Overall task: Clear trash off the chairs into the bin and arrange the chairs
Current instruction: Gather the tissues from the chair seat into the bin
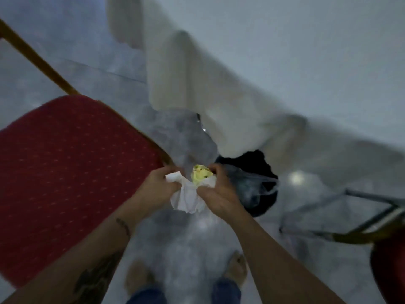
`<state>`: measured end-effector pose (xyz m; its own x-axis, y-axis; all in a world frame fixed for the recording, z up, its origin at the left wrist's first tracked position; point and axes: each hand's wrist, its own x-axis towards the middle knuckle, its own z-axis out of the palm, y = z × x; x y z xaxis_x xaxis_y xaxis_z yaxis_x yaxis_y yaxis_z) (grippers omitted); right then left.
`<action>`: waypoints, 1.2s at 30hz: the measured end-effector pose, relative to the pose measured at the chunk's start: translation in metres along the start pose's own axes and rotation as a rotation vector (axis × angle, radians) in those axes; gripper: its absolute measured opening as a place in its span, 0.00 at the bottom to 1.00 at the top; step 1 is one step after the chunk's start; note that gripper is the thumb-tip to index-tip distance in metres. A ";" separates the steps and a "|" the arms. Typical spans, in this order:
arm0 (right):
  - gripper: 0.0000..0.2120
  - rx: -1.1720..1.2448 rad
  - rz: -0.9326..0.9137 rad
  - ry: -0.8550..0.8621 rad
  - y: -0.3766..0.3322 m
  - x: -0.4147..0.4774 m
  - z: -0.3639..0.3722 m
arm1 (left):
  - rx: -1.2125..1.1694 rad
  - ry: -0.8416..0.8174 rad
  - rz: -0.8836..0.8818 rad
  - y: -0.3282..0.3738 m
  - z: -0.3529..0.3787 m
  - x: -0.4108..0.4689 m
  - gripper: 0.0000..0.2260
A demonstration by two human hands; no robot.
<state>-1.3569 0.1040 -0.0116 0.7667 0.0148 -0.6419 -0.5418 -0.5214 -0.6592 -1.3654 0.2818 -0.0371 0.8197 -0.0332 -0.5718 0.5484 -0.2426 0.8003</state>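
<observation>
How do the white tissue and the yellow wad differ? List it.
The white tissue is larger and hangs loose; the yellow wad is small and balled up. The tissue wraps beneath, the wad sits on top. Both are held between the left hand and right hand.

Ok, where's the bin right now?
Head view, just right of centre: black bin on the floor below the white tablecloth, beside the right hand.

Crumpled white paper tissue (189, 197), red woven cloth chair seat (72, 172), glossy marbled floor (188, 249), thin translucent plastic bag (252, 185)
</observation>
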 end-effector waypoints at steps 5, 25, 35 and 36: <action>0.38 0.250 0.229 0.050 0.092 0.009 -0.104 | 0.227 0.014 -0.027 0.014 0.125 0.045 0.10; 0.21 -0.147 0.249 0.126 0.155 0.094 -0.166 | 0.531 -0.108 -0.248 0.009 0.192 0.093 0.04; 0.17 -0.175 0.142 0.057 0.084 -0.001 -0.098 | 0.440 -0.104 -0.230 0.037 0.051 0.000 0.12; 0.16 -0.157 0.131 0.040 0.071 -0.014 -0.092 | 0.430 -0.088 -0.223 0.043 0.035 -0.016 0.11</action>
<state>-1.3738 -0.0116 -0.0133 0.7077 -0.0938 -0.7002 -0.5800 -0.6431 -0.5001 -1.3602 0.2374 0.0001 0.6629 -0.0118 -0.7486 0.5759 -0.6308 0.5200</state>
